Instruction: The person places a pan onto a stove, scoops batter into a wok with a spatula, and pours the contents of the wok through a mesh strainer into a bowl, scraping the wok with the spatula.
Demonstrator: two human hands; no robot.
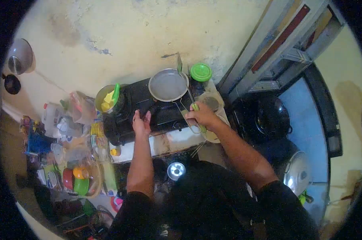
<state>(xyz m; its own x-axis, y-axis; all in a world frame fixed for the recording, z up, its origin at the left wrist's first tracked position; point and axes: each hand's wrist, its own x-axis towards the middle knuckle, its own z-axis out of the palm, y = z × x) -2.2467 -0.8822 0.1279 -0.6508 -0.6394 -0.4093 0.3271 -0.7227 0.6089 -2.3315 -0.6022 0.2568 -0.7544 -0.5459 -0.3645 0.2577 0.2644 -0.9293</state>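
My right hand (205,116) is closed around the green handle of a spatula (180,64), whose metal blade points up at the far right rim of a round metal pan. That shallow pan (168,85) sits over the right side of the black stove (125,100). A wire loop handle runs from it toward me, passing by my right fingers; whether they touch it, I cannot tell. Nothing is in my left hand (142,123), which hovers over the stove's front with fingers apart. To its left stands a pot (102,105) containing yellow pieces and a green-handled utensil.
A green-lidded container (201,72) stands behind the pan, against the wall. Plastic bags, bottles and colored bowls (81,186) crowd the left side. At right are a dark wok (273,116) and a silver lid (297,173). A small shiny round object (176,171) lies below the stove.
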